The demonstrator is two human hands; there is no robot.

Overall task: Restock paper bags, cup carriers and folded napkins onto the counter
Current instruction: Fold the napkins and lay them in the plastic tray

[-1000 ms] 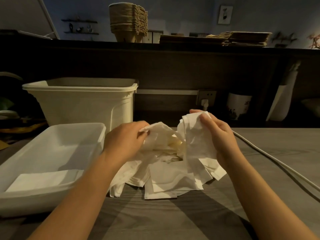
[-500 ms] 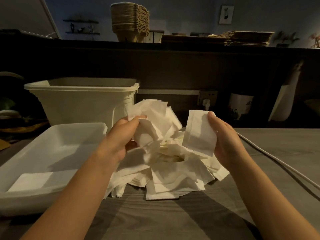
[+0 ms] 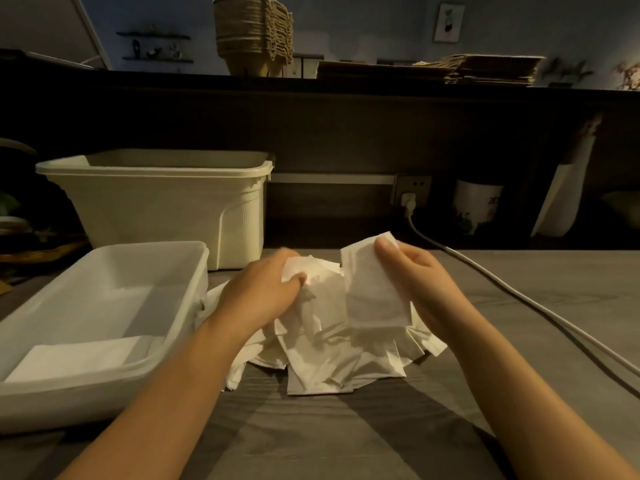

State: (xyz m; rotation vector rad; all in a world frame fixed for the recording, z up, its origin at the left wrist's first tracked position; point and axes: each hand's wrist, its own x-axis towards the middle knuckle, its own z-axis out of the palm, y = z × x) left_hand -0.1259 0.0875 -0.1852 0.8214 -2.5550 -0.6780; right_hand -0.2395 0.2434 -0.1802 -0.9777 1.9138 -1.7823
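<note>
Loose napkin pile [image 3: 329, 355] sits on grey table [image 3: 311, 441] under both hands; left hand [image 3: 266, 299] has fingers curled, gripping crumpled napkins at the pile's top, and right hand [image 3: 420, 289] pinches one folded napkin [image 3: 374, 296] upright just beside it. Left of the left hand is a white tray [image 3: 180, 327] holding a flat sheet [image 3: 79, 355], with a cream bin [image 3: 166, 209] behind; a cable [image 3: 519, 299] runs right of the right hand. Far beyond the hands, on the dark counter ledge [image 3: 346, 86]: cup carriers [image 3: 252, 32] stacked above the left hand, paper bags [image 3: 485, 69] flat above the right.

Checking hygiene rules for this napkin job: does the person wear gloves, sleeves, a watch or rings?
No. The left hand and right hand are bare, without gloves, and no rings show. Both forearms are uncovered down to the picture's lower edge: no sleeve, watch or bracelet is in view.
</note>
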